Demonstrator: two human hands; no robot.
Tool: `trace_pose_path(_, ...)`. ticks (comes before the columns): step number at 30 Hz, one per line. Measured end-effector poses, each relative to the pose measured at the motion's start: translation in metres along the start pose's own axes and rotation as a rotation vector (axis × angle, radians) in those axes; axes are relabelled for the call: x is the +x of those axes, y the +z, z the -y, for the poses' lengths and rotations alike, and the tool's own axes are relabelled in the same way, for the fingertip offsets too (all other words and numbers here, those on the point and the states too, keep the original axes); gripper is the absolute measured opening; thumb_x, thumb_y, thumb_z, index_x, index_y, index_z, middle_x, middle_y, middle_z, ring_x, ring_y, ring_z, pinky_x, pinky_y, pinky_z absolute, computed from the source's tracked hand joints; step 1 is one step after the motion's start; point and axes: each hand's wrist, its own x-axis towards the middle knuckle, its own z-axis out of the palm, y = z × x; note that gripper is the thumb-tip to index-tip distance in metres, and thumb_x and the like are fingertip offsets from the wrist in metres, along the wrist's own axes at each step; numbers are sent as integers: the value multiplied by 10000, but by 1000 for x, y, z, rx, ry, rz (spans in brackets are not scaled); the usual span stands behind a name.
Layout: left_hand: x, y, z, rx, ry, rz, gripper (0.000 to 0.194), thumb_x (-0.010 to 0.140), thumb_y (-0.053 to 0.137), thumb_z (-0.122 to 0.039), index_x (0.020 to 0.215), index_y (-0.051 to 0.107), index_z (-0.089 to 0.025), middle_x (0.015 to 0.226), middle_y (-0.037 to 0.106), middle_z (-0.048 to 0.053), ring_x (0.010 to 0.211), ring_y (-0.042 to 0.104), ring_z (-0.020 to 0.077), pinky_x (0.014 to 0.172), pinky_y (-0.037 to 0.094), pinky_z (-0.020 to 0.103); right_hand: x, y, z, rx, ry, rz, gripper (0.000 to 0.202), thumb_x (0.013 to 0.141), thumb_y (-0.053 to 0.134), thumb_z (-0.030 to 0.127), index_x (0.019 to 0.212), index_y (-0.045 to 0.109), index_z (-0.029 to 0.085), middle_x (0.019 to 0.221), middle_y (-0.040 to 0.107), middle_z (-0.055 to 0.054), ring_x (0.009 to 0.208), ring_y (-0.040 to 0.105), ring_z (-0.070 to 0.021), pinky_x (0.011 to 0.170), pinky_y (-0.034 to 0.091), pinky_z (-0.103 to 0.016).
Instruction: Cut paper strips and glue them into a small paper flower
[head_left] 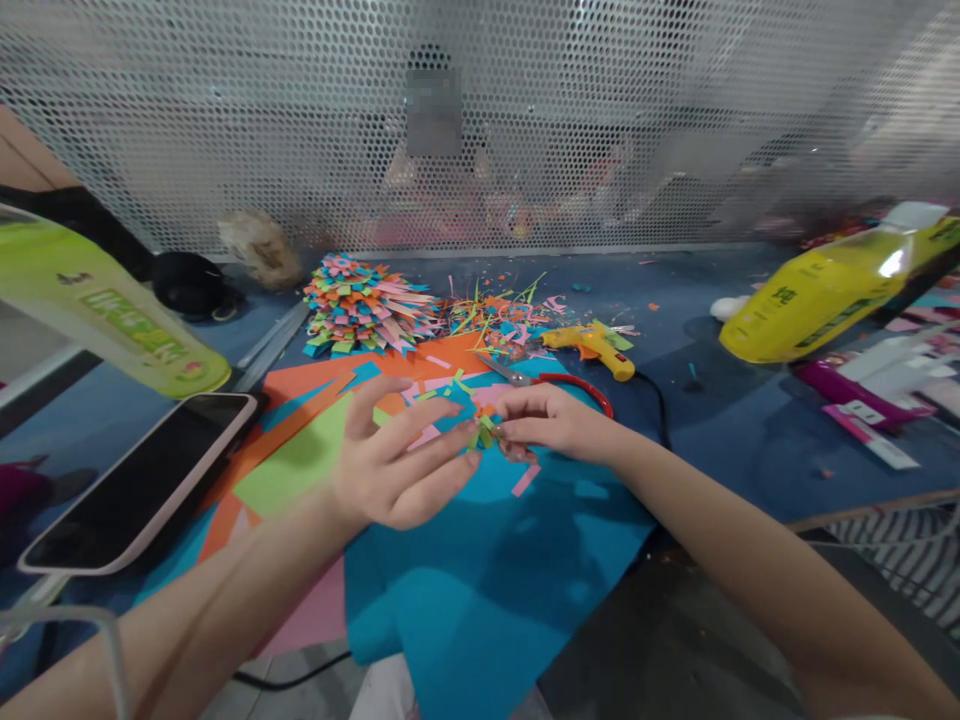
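A small bundle of green and orange paper strips [486, 432] is pinched between the thumb and fingers of my right hand [551, 422]. My left hand [412, 455] is open beside it, fingers spread, with the fingertips at the bundle's left side; whether they touch it I cannot tell. Both hands are above a large blue paper sheet [480, 550]. Under my left hand lie green paper [300, 465] and orange paper [247, 470]. Just beyond my right hand are scissors with a red handle [589, 385]. A loose pink strip [526, 480] lies below that hand.
A cone of layered coloured paper strips [367, 310] stands at the back, beside a heap of paper scraps [502, 315]. A yellow glue gun [589, 343] with a black cord lies nearby. A phone [142, 485] and green bottle [112, 300] are left, a yellow bottle [817, 290] right.
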Motion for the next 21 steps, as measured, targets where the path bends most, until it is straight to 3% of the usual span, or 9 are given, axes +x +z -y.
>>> trace_pose_path(2, -2, 2, -1, 94, 84, -37, 129, 749, 618, -127, 800, 561, -231, 882, 724, -39, 874, 665, 217, 883, 392, 489, 1, 0, -1, 21, 3, 9, 191, 786, 567, 300, 678, 532, 146, 532, 538, 39, 450, 469, -60, 445, 372, -199)
trace_pose_path(9, -5, 7, -2, 93, -18, 32, 259, 720, 669, -116, 925, 544, -213, 897, 727, -13, 924, 640, 210, 917, 397, 477, 2, -2, -4, -1, 46, -19, 153, 802, 539, 264, 710, 549, 142, 496, 518, 48, 431, 459, -57, 453, 372, -198)
trace_pose_path(21, -7, 13, -3, 21, -96, 110, 207, 779, 591, -98, 914, 511, -231, 921, 718, -9, 983, 615, 171, 928, 410, 429, 2, -5, -4, -37, 60, -25, 147, 788, 510, 219, 695, 577, 126, 483, 531, 41, 387, 472, -57, 415, 362, -190)
